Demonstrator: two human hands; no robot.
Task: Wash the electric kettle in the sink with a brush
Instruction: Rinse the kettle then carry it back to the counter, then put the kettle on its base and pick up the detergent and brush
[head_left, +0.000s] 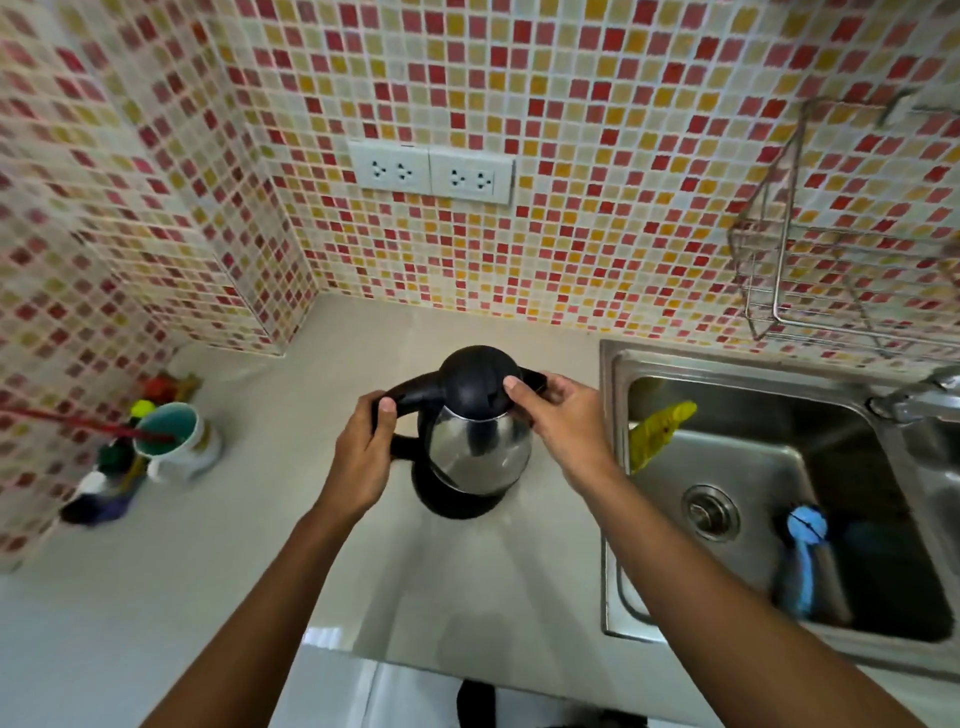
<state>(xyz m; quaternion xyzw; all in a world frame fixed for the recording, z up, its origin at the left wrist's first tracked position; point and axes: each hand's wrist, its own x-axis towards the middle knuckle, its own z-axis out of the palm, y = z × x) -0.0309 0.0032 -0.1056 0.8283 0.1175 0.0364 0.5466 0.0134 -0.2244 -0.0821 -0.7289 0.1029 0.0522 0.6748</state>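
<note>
At centre frame, on the worktop (260, 545), the left hand (366, 457) grips the kettle (478, 447) by its handle; the right hand (561, 421) clasps its top.

Both bare forearms were extended forward from the lower edge of the view. The left hand (370, 447) was wrapped round the handle (410, 397) of the electric kettle (478, 452), thumb laid on top. The right hand (561, 415) was cupped round the kettle's top, thumb pressed against the lid (478, 376), fingers curled behind.

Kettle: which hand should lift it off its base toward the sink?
Left. The left hand has its grip round the kettle handle; the right hand only pinches lid and spout, probably a poor hold for lifting.
</note>
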